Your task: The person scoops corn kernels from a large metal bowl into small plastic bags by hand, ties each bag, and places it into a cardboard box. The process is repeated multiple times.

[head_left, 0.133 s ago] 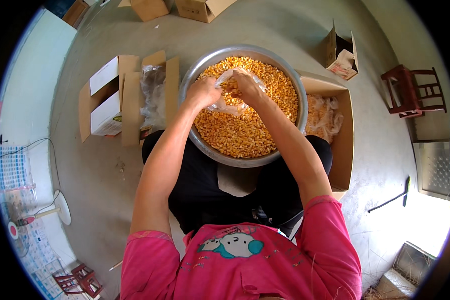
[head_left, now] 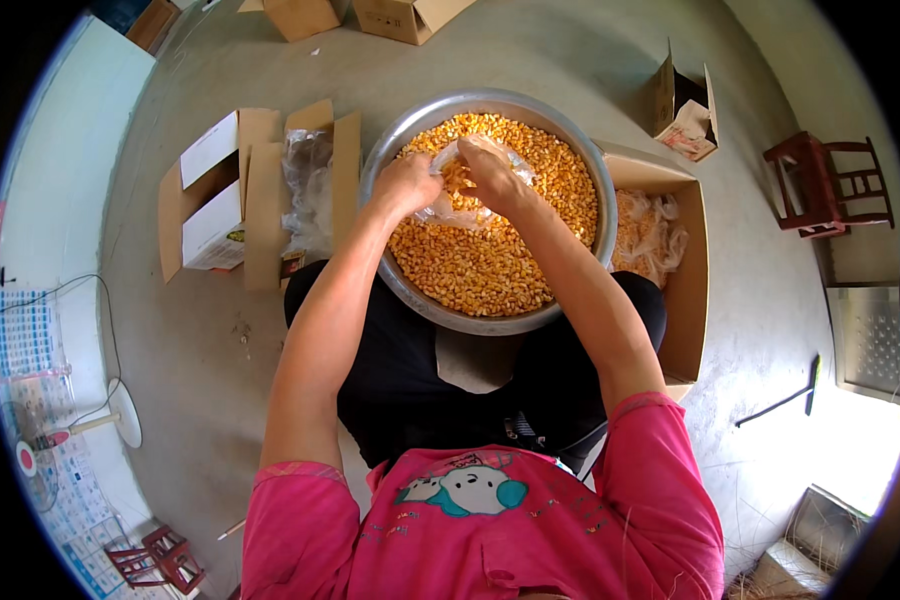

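Since the earlier frame, the right hand [head_left: 492, 178] has shifted slightly, its fingers showing more toward the left hand [head_left: 408, 184]. The left is clamped on the rim of the clear plastic bag [head_left: 438, 211], over the corn kernels [head_left: 470, 270] in the metal basin [head_left: 495, 326]. Whether the right grips kernels, I cannot tell. Probably the bag is being filled; the next move calls for holding its mouth wide.

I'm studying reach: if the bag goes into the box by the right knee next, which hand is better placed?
Probably the right hand: it is nearer the box. The left hand, at the left edge of the bag, would likely have to reach across the basin.
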A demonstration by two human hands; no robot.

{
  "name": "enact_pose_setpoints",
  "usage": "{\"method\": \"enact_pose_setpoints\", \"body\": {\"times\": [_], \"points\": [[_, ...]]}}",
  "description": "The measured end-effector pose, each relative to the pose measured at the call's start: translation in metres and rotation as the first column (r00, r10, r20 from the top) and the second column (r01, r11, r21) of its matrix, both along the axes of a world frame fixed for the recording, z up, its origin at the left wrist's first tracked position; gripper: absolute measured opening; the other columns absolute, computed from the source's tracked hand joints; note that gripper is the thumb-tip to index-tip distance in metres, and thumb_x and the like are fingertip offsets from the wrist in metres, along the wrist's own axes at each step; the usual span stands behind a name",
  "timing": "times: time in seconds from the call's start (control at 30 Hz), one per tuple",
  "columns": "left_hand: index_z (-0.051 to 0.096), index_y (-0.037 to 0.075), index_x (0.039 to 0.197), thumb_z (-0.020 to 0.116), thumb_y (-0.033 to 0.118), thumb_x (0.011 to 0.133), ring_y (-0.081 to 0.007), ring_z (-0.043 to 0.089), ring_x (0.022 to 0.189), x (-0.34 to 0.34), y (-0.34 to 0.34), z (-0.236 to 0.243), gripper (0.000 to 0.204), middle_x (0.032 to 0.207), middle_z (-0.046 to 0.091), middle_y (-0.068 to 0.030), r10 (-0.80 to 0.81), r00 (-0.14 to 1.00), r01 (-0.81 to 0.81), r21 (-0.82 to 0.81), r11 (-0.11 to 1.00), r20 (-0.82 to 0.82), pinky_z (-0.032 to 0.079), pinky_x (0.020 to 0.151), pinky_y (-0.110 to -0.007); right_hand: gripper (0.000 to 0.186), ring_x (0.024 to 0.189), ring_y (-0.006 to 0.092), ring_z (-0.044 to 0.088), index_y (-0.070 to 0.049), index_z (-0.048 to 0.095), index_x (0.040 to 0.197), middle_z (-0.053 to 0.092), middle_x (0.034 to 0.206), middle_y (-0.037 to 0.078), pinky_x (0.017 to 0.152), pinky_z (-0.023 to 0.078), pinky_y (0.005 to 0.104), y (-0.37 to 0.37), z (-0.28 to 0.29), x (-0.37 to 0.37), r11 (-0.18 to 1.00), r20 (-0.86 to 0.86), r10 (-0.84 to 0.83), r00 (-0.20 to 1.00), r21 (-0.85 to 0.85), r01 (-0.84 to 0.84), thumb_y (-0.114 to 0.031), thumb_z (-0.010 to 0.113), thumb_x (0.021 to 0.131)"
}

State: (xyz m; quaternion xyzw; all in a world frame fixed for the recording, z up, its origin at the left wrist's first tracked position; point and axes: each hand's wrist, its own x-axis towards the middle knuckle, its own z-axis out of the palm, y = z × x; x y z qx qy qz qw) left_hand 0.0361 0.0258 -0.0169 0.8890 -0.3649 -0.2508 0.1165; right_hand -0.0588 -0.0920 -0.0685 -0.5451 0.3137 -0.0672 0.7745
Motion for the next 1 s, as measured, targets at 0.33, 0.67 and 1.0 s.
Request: {"method": "enact_pose_setpoints", "body": {"times": [0.33,0.67,1.0], "points": [[0.062,0.003,0.115,0.054,0.025,0.085,-0.029,0.065,0.1,-0.007,-0.006,0.015,0.037,0.107,0.067,-0.0176,-0.007,0.999,0.009,0.055,0.998,-0.038,0.048,0.089,-0.04,0.048,0.068,0.0206,0.066,0.001,0.068,0.073,0.068,0.072,0.013,0.067,0.054,0.0344,-0.007,0.039,-0.042,0.664,-0.376,0.515,0.77,-0.393,-0.636,-0.032,0.041,0.094],[0.061,0.003,0.116,0.052,0.023,0.086,-0.027,0.067,0.092,-0.01,-0.007,0.011,0.037,0.103,0.068,-0.0183,-0.011,1.0,0.011,0.002,1.0,-0.018,0.05,0.085,-0.04,0.036,0.108,0.038,0.056,-0.003,0.056,0.113,0.058,0.114,0.02,0.09,0.045,0.0514,0.047,-0.032,-0.081,0.085,-0.645,0.155,0.748,-0.746,-0.661,-0.028,0.051,0.088],[0.063,0.0,0.111,0.054,0.023,0.085,-0.0292,0.068,0.087,-0.009,-0.006,0.011,0.036,0.098,0.068,-0.0214,-0.045,0.999,0.045,-0.03,0.999,-0.01,0.051,0.08,-0.04,0.029,0.073,0.0363,0.067,-0.003,0.058,0.087,0.066,0.081,0.019,0.066,0.054,0.0467,0.073,-0.041,-0.09,0.069,-0.511,0.246,0.824,-0.839,-0.54,-0.03,0.053,0.088]]}}
